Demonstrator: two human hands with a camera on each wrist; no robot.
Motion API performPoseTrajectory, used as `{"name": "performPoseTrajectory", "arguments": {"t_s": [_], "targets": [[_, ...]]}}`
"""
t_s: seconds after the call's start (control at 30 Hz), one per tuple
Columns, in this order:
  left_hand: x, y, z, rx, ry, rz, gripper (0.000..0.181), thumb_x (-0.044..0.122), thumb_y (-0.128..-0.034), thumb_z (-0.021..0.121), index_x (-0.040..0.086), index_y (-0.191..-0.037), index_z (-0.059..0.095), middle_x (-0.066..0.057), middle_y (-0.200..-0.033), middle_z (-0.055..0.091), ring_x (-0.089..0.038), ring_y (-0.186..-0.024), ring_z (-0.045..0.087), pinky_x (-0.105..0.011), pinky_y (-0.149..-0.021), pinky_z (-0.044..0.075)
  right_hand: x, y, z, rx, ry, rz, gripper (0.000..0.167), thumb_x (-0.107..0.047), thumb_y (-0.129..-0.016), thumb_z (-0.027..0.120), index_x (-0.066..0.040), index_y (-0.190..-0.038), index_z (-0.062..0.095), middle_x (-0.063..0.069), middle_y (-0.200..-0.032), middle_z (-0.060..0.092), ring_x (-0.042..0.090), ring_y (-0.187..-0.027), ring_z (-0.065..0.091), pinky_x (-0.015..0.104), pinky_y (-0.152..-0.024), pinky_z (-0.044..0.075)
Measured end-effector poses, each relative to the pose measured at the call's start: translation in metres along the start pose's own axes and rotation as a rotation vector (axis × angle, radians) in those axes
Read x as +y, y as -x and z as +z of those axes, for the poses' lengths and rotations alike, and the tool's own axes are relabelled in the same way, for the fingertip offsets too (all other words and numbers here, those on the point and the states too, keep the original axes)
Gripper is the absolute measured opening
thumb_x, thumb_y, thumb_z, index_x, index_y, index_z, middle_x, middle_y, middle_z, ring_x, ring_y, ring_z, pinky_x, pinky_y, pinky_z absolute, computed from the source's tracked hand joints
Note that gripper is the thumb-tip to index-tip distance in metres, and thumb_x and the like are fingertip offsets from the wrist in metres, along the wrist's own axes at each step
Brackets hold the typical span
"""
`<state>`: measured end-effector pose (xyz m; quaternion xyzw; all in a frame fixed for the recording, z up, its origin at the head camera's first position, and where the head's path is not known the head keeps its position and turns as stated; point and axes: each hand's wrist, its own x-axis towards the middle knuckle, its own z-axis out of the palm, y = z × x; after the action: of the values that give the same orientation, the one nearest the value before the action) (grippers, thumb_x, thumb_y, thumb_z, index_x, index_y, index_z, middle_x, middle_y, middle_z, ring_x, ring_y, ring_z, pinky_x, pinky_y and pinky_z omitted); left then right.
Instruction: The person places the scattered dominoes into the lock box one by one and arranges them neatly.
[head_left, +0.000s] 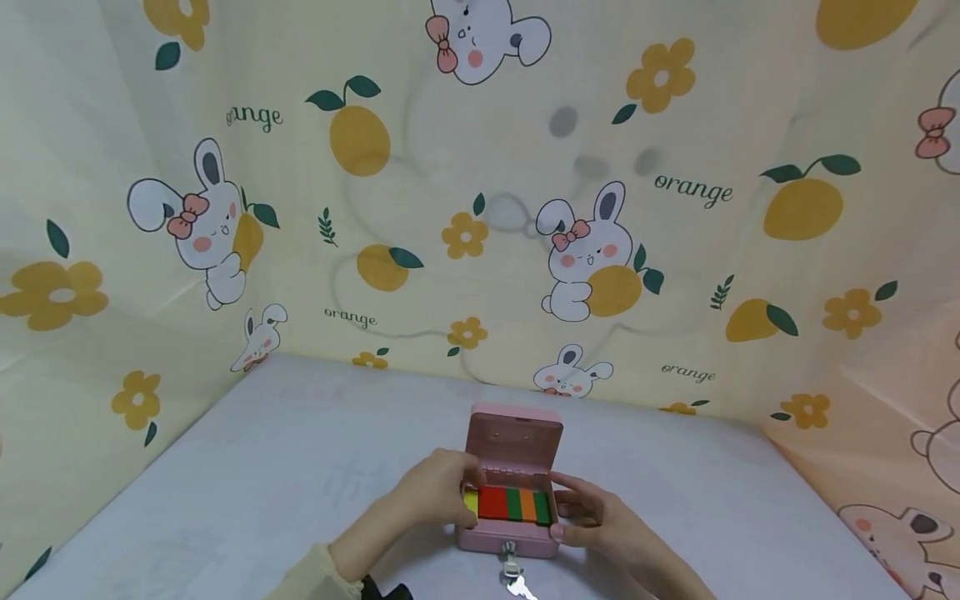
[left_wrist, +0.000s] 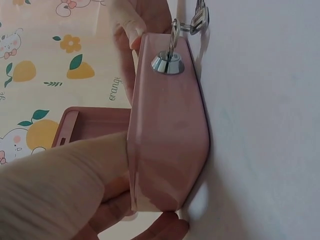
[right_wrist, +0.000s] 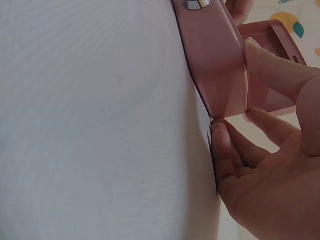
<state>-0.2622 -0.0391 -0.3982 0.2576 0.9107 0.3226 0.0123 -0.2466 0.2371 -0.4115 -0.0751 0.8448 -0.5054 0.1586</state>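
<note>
A small pink cash box (head_left: 510, 540) sits on the table with its lid (head_left: 513, 440) raised. Inside, flat coloured blocks (head_left: 493, 502) in yellow, red, green and orange lie side by side. My left hand (head_left: 442, 492) grips the box's left side, its thumb over the front rim beside the yellow block (head_left: 471, 500); whether it also touches that block I cannot tell. The right hand (head_left: 600, 521) holds the opposite side, thumb near the front corner and forefinger reaching toward the hinge. In the right wrist view its other fingers (right_wrist: 222, 145) curl low by the table.
A key stands in the front lock (left_wrist: 168, 62), and a second key (head_left: 519, 587) hangs from its ring onto the white tabletop (head_left: 300, 450). Behind and at both sides rises a patterned cloth (head_left: 465, 167) with rabbits and oranges. A dark strap (head_left: 386, 590) shows below the left wrist.
</note>
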Motion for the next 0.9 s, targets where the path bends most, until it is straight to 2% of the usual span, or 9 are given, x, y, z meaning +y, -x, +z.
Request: {"name": "performPoseTrajectory", "arguments": {"t_s": [0.23, 0.67, 0.77, 0.9], "targets": [[0.0036, -0.001, 0.0016, 0.015, -0.036, -0.026, 0.037, 0.014, -0.0606, 0.09, 0.013, -0.092, 0.071, 0.009, -0.083, 0.063, -0.007, -0.077, 0.055, -0.031, -0.075, 0.051, -0.0015, -0.0001, -0.0001, -0.002, 0.009, -0.011, 0.081, -0.025, -0.082, 0.08, -0.01, -0.15, 0.039, 0.017, -0.134, 0.055, 0.034, -0.117, 0.054, 0.065, -0.097, 0.037], [0.0044, -0.0015, 0.0066, 0.064, -0.047, -0.018, 0.036, 0.01, -0.0578, 0.088, 0.014, -0.089, 0.07, 0.01, -0.082, 0.063, -0.008, -0.077, 0.055, -0.031, -0.073, 0.05, 0.001, 0.0023, -0.0017, -0.019, -0.008, -0.014, 0.079, -0.023, -0.086, 0.078, -0.01, -0.152, 0.036, 0.02, -0.138, 0.052, 0.036, -0.119, 0.053, 0.065, -0.097, 0.037], [0.0046, -0.0012, 0.0071, 0.073, -0.039, -0.022, 0.035, 0.009, -0.0578, 0.088, 0.014, -0.088, 0.07, 0.009, -0.082, 0.063, -0.008, -0.077, 0.055, -0.032, -0.073, 0.05, 0.0003, 0.0019, -0.0015, -0.017, -0.005, -0.01, 0.079, -0.023, -0.085, 0.078, -0.01, -0.151, 0.037, 0.019, -0.137, 0.052, 0.036, -0.119, 0.053, 0.066, -0.096, 0.037], [0.0026, -0.0009, 0.0061, 0.051, 0.0, -0.032, 0.036, 0.012, -0.06, 0.09, 0.014, -0.09, 0.07, 0.009, -0.082, 0.063, -0.009, -0.077, 0.055, -0.032, -0.073, 0.05, -0.0001, 0.0011, -0.0008, -0.016, -0.009, -0.003, 0.079, -0.024, -0.084, 0.079, -0.011, -0.151, 0.039, 0.019, -0.136, 0.053, 0.035, -0.118, 0.053, 0.066, -0.097, 0.036]]}}
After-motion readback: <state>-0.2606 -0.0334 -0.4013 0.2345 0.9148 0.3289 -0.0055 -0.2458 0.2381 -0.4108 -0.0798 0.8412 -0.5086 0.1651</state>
